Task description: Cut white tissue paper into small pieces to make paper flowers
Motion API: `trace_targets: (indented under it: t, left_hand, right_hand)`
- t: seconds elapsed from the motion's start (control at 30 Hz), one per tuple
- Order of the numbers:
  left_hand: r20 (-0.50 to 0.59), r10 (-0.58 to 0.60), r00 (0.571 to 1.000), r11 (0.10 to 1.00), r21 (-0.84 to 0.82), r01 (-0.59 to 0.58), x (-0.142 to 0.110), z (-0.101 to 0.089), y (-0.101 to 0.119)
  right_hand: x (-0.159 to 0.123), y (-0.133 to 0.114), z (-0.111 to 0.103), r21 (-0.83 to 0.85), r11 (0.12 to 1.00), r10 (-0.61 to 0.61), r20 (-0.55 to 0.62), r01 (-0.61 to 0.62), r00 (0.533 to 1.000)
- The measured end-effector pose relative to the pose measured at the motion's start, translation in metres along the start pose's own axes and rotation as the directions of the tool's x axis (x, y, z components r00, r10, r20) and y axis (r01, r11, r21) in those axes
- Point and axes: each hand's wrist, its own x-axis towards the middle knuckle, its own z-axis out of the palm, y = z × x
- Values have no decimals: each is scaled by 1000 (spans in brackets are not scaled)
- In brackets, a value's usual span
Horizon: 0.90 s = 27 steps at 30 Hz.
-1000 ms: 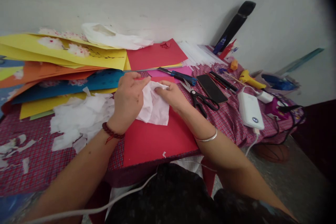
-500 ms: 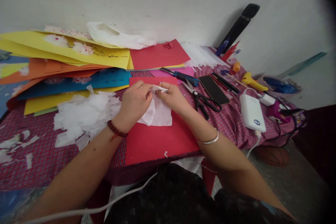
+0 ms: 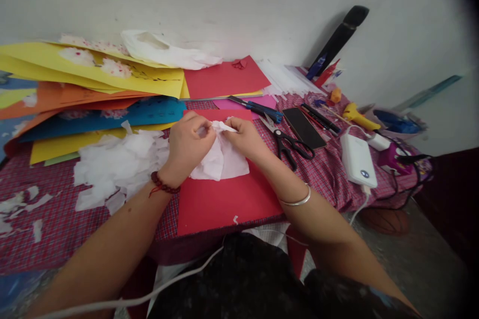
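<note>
Between my two hands hangs a piece of white tissue paper (image 3: 221, 159), gathered and creased at its top edge, its lower part spreading over the red paper sheet (image 3: 224, 207). My left hand (image 3: 190, 142) pinches the gathered edge from the left, thumb and forefinger pressed together. From the right, my right hand (image 3: 243, 137) grips the same top edge between thumb and fingers. A loose heap of cut white tissue pieces (image 3: 119, 164) lies just left of my left wrist. Black-handled scissors (image 3: 288, 142) lie to the right of my right hand.
Stacked coloured sheets (image 3: 138, 79) with tissue flowers lie at the back left. A blue cutter (image 3: 258, 107), a phone (image 3: 305, 127), pens (image 3: 320, 118), a white power bank (image 3: 358, 159) and a yellow glue gun (image 3: 359, 115) lie to the right. Paper scraps (image 3: 37, 229) lie at far left.
My left hand has shifted slightly left, and the tissue paper between the hands is more bunched, its lower part spread a little wider. Both hands keep hold of it.
</note>
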Motion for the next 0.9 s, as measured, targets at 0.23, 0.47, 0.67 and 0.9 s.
trace_targets:
  t: [0.23, 0.47, 0.67, 0.9]
  left_hand:
    - [57, 100, 993, 995, 15, -101, -6, 4, 9]
    - [44, 100, 994, 995, 9, -101, -4, 3, 6]
    - [56, -59, 997, 995, -78, 64, -1, 3, 3]
    - [68, -52, 996, 991, -116, 59, -4, 6, 8]
  right_hand:
    - [-1, 2, 0, -64, 996, -69, -51, 66, 996]
    - [0, 2, 0, -98, 989, -112, -51, 106, 992]
    - [-1, 2, 1, -7, 998, -60, -59, 59, 996]
    - [0, 0, 2, -56, 992, -116, -19, 115, 993]
